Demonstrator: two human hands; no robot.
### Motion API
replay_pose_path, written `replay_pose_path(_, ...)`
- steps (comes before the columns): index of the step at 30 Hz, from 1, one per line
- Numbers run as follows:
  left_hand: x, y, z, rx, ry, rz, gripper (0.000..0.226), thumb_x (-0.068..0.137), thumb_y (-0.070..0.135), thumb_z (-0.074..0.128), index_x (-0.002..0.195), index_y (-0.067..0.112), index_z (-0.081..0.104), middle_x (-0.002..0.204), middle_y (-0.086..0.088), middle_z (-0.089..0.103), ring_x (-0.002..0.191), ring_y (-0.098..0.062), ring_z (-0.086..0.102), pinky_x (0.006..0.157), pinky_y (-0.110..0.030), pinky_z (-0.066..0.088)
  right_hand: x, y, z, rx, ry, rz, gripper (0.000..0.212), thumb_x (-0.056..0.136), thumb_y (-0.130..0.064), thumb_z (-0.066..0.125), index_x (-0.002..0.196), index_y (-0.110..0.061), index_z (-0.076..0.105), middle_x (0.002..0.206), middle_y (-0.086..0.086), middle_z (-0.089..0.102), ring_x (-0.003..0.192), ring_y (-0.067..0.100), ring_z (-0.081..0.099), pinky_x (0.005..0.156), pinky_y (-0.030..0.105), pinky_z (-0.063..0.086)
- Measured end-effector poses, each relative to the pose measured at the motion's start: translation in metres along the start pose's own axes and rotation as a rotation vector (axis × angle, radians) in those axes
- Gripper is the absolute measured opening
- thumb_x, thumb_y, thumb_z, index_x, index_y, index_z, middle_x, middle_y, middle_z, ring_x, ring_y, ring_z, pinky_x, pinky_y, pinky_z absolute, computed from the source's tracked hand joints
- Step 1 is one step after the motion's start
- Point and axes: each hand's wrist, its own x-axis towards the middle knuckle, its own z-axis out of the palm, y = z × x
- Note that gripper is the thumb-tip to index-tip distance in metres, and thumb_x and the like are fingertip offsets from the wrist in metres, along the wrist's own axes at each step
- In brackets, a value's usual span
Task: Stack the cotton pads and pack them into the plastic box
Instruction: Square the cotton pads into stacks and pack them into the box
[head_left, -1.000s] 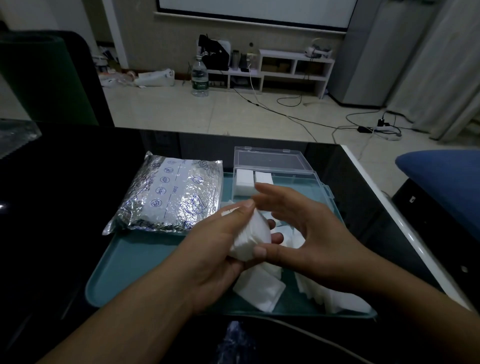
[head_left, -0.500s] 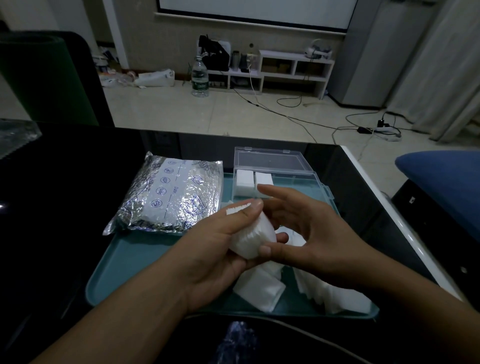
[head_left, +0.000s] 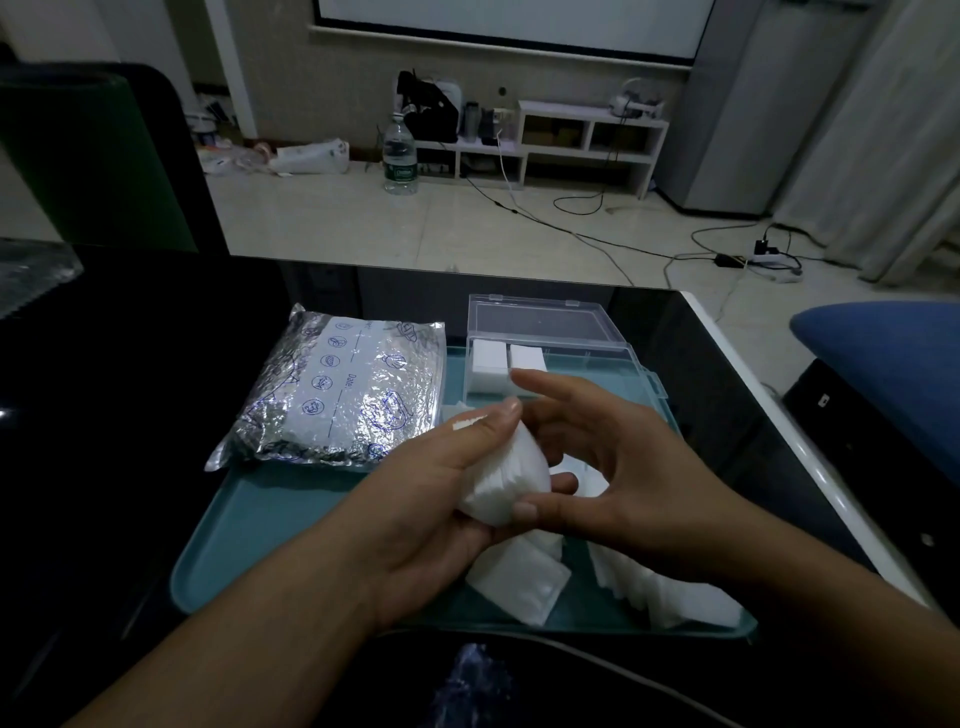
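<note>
We find the left hand (head_left: 415, 499) curled round a stack of pads (head_left: 511, 480), thumb along the top and fingers beneath; the grip is closed on the stack. The right hand (head_left: 613, 467) meets it from the other side: its thumb presses the near end of the stack, while its remaining fingers are spread and only loosely bent past the far side. The stack is held above the middle of the tray (head_left: 291, 525), clear of its floor.

Directly beneath the hands, loose pads (head_left: 524, 584) lie on the tray toward its near edge, and a fanned row of pads (head_left: 670, 597) lies at its near right corner.

At the tray's far right corner stands the box (head_left: 587, 364), clear plastic, lid tilted back. Two white blocks of pads (head_left: 506, 364) sit upright at its left end.

A foil pouch (head_left: 337, 395) lies on the tray's far left part, just beside the box.

The tray rests on a dark counter (head_left: 130, 415).
</note>
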Motion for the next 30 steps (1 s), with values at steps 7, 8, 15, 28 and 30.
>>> replay_pose_path(7, 0.000, -0.003, -0.003, 0.079, -0.081, 0.029, 0.044, 0.080, 0.020, 0.065, 0.123, 0.007, 0.065, 0.116, -0.013, 0.071, 0.100, -0.031, 0.070, 0.078, -0.035, 0.060, -0.003, 0.000, 0.005, -0.047, -0.014, -0.027, 0.094, 0.069, -0.024, 0.087, 0.145, -0.037, 0.034, 0.126, -0.018, 0.058, 0.119, -0.003, 0.053, 0.103, 0.023, 0.045)
replay_pose_path(8, 0.000, -0.004, -0.003, 0.095, -0.092, 0.037, 0.043, 0.079, 0.017, 0.066, 0.122, 0.008, 0.065, 0.112, -0.010, 0.072, 0.095, -0.028, 0.070, 0.072, -0.031, 0.060, -0.003, 0.000, 0.008, -0.052, -0.009, -0.033, 0.093, 0.069, -0.021, 0.087, 0.145, -0.037, 0.035, 0.125, -0.017, 0.058, 0.118, -0.002, 0.054, 0.100, 0.021, 0.047)
replay_pose_path(15, 0.009, -0.014, -0.008, 0.133, -0.070, 0.069, 0.056, 0.062, -0.006, 0.050, 0.113, 0.008, 0.067, 0.100, -0.020, 0.060, 0.061, -0.019, 0.052, 0.048, -0.025, 0.045, -0.005, -0.002, 0.024, -0.155, 0.032, -0.125, 0.094, 0.072, -0.020, 0.085, 0.147, -0.034, 0.030, 0.134, -0.017, 0.050, 0.117, -0.015, 0.046, 0.091, -0.001, 0.034)
replay_pose_path(28, 0.008, -0.018, -0.008, 0.290, -0.037, 0.168, 0.054, 0.069, -0.001, 0.066, 0.122, 0.011, 0.060, 0.099, -0.023, 0.066, 0.079, -0.029, 0.065, 0.061, -0.032, 0.051, -0.007, 0.000, 0.026, -0.265, 0.110, -0.266, 0.098, 0.071, -0.022, 0.081, 0.150, -0.034, 0.025, 0.133, -0.013, 0.053, 0.116, -0.002, 0.050, 0.093, 0.009, 0.042)
replay_pose_path(30, 0.006, -0.019, -0.007, 0.328, -0.042, 0.189, 0.045, 0.075, 0.001, 0.070, 0.119, 0.009, 0.062, 0.098, -0.022, 0.068, 0.081, -0.030, 0.064, 0.065, -0.033, 0.051, -0.007, 0.001, 0.025, -0.313, 0.117, -0.284, 0.100, 0.071, -0.021, 0.079, 0.151, -0.036, 0.021, 0.132, -0.011, 0.053, 0.115, 0.001, 0.050, 0.094, 0.012, 0.043)
